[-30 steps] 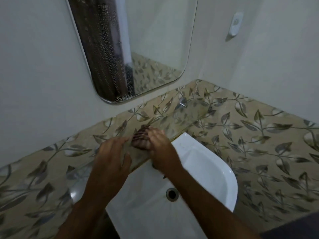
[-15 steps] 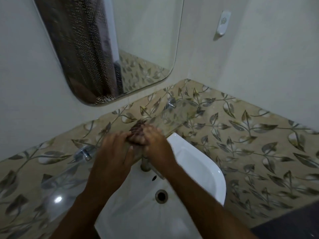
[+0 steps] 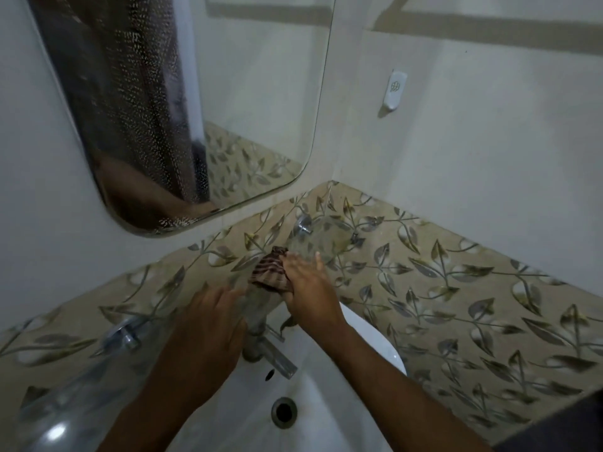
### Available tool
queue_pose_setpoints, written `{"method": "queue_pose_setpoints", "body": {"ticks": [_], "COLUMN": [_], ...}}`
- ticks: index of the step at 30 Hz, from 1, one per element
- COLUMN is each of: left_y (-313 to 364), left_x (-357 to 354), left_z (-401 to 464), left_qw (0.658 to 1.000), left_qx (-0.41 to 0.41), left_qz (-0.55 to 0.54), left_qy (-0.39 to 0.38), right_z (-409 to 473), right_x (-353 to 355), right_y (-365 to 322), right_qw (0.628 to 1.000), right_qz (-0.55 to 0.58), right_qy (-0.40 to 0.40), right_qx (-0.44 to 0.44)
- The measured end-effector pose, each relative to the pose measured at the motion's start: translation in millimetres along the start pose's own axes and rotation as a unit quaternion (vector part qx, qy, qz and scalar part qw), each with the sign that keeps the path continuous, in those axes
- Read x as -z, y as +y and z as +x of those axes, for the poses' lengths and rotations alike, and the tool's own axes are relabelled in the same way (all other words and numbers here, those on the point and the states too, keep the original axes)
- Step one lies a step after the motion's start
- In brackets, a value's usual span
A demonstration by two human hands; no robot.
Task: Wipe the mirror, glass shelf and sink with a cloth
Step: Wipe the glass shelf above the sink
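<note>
A clear glass shelf (image 3: 326, 238) runs along the leaf-patterned tile wall under the mirror (image 3: 182, 102), above the white sink (image 3: 329, 415). My right hand (image 3: 310, 288) presses a dark striped cloth (image 3: 269, 270) flat onto the shelf near its middle, fingers stretched out over the cloth. My left hand (image 3: 202, 334) lies flat on the shelf just left of the cloth, fingers straight. The shelf's left end (image 3: 58, 415) shows a bright reflection.
A metal tap (image 3: 270, 353) juts out under the shelf over the sink drain (image 3: 284, 412). Chrome shelf brackets (image 3: 125, 336) hold the glass to the tiles. A white wall hook (image 3: 394, 89) hangs on the right wall. The dark floor (image 3: 561, 429) shows at lower right.
My right hand has slid the cloth rightward along the shelf, away from my left hand. The view has tilted up, showing more mirror and the tap.
</note>
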State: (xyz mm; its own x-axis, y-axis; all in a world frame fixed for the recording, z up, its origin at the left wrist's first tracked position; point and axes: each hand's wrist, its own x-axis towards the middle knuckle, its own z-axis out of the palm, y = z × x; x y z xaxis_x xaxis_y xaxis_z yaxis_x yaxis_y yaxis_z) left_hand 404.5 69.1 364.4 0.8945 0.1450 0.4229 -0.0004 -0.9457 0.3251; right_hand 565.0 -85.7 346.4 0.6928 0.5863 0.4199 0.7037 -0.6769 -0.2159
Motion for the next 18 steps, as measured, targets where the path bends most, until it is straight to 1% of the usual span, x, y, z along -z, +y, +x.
{"method": "queue_pose_setpoints", "body": {"ticks": [1,3,5,8,10,12,14,18], "left_y": [-0.5,-4.4,-8.9,-13.5,-15.0,-17.5,-19.0,-14.4], "left_x": [-0.5,-3.7,-6.8,-10.1,-8.3,-3.9,-1.0,2.6], "left_z": [-2.1,-9.2,-14.6,-18.4,-19.7,-20.3,-20.3,-18.9], "left_qw": [1.0,1.0,0.999,0.998,0.999,0.999,0.999,0.999], "left_qx": [-0.005,-0.023,-0.04,-0.051,-0.033,-0.016,-0.013,-0.007], "left_qz": [-0.003,-0.008,0.004,0.002,-0.007,-0.012,-0.006,0.006], "left_qy": [0.003,0.013,0.028,0.045,0.043,0.032,0.032,0.038], "right_z": [9.0,31.5,53.2,73.9,82.3,88.3,86.1,70.7], "right_x": [1.5,10.0,22.5,35.4,38.0,35.0,30.9,26.0], "right_y": [9.0,30.2,49.9,68.5,78.0,82.1,79.7,79.3], "right_qw": [1.0,0.995,0.982,0.955,0.941,0.938,0.94,0.953], "right_qz": [-0.02,-0.071,-0.139,-0.228,-0.267,-0.277,-0.264,-0.231], "right_qy": [0.006,0.009,-0.018,-0.079,-0.08,-0.061,-0.064,-0.066], "right_qx": [-0.015,-0.073,-0.127,-0.171,-0.193,-0.201,-0.206,-0.183]}}
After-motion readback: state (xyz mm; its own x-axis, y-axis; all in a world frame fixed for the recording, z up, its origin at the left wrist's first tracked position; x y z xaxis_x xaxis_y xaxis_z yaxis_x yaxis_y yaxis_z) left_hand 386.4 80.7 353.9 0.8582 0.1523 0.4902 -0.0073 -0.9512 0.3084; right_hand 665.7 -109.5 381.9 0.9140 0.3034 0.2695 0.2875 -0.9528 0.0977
